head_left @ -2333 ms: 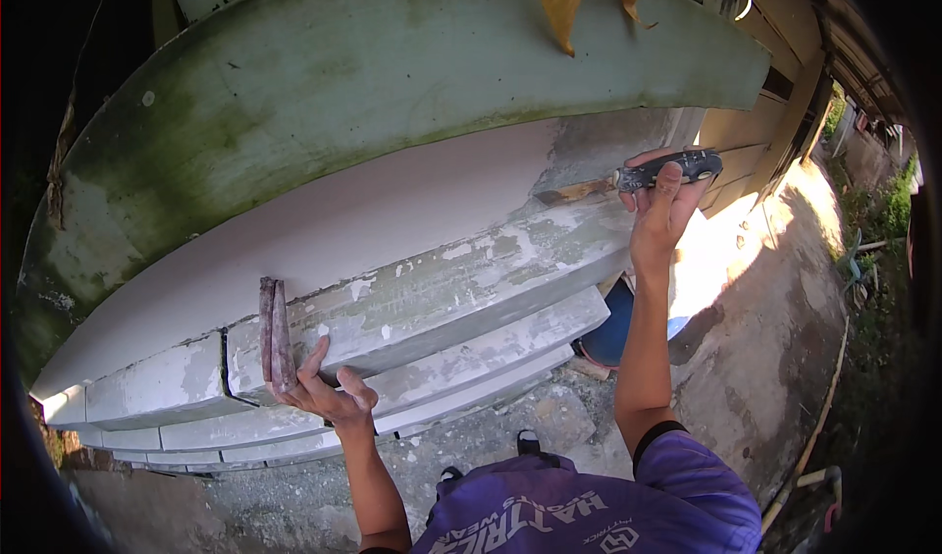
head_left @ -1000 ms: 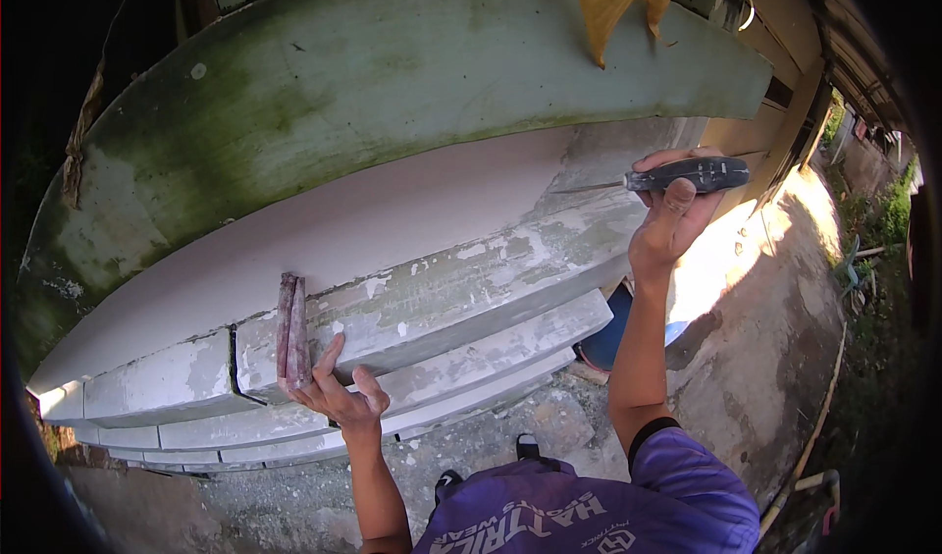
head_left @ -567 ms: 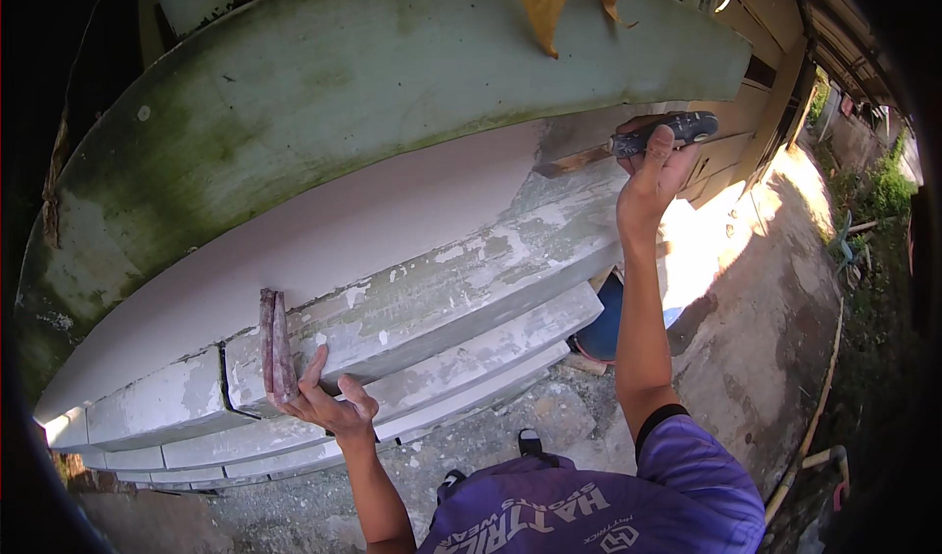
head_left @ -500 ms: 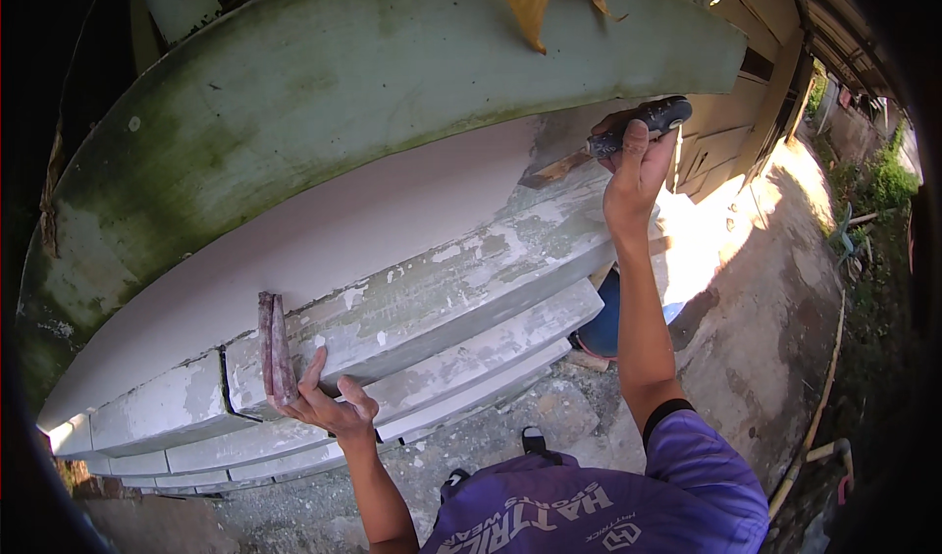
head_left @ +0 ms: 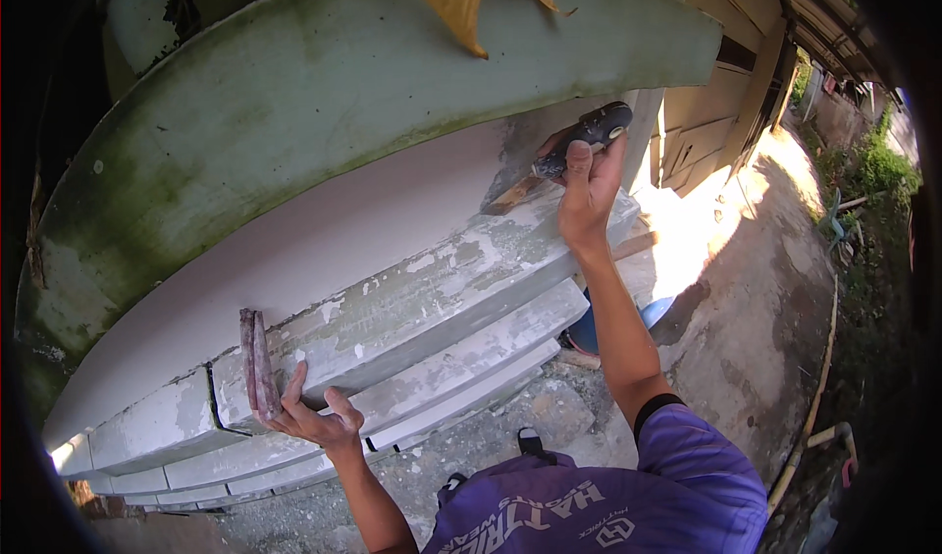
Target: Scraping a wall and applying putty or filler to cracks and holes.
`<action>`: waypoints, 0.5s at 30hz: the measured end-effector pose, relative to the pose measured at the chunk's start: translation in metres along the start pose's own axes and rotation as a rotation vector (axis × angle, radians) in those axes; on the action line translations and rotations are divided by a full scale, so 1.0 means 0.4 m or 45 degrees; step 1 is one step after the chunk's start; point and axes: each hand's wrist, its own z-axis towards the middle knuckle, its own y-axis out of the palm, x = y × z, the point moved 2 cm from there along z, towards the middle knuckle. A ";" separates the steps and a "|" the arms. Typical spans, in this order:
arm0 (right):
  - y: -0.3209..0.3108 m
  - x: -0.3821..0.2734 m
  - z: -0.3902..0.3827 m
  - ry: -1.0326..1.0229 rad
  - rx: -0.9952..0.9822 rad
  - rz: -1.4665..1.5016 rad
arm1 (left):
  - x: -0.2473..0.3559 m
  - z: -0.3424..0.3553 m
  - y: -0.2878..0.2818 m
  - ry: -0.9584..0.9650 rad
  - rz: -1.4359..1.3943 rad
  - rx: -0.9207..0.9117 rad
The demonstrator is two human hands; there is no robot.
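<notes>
My right hand (head_left: 590, 189) is closed around the dark handle of a putty knife (head_left: 579, 147). Its blade lies flat or nearly flat against the pale wall (head_left: 324, 215), beside a rough grey patch. Farther left and nearer to me, my left hand (head_left: 321, 422) grips the lower end of a dusty reddish-brown piece (head_left: 257, 363) that looks like two narrow strips side by side; its exact kind I cannot make out. The left thumb and one finger stand away from it. This hand is in front of the stepped ledge (head_left: 432, 289), which is blotched with white and grey.
A curved, green-stained pale slab (head_left: 324, 93) overhangs the wall, with a dry brown leaf (head_left: 456, 4) hanging over it. Under the ledge's right end stands a blue container (head_left: 584, 328). A concrete path (head_left: 746, 289) runs along the right, edged by a pipe (head_left: 816, 387) and plants.
The whole view has shifted slightly. My right hand and the putty knife have moved a little left and toward me along the wall. The left hand keeps its grip on the reddish-brown piece.
</notes>
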 end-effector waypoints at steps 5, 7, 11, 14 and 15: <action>-0.040 -0.037 0.011 -0.016 0.164 0.142 | 0.008 0.006 0.002 0.025 0.018 0.016; -0.032 -0.013 0.002 0.039 0.140 0.125 | 0.017 0.004 0.005 0.013 0.007 0.024; -0.013 -0.010 -0.026 0.028 -0.057 0.010 | 0.012 0.003 0.002 0.034 0.057 0.034; -0.044 -0.018 -0.042 0.076 -0.036 0.095 | 0.015 -0.005 -0.003 -0.010 0.060 0.024; -0.051 -0.033 -0.045 0.074 -0.062 0.124 | 0.014 -0.003 0.001 0.001 0.070 0.035</action>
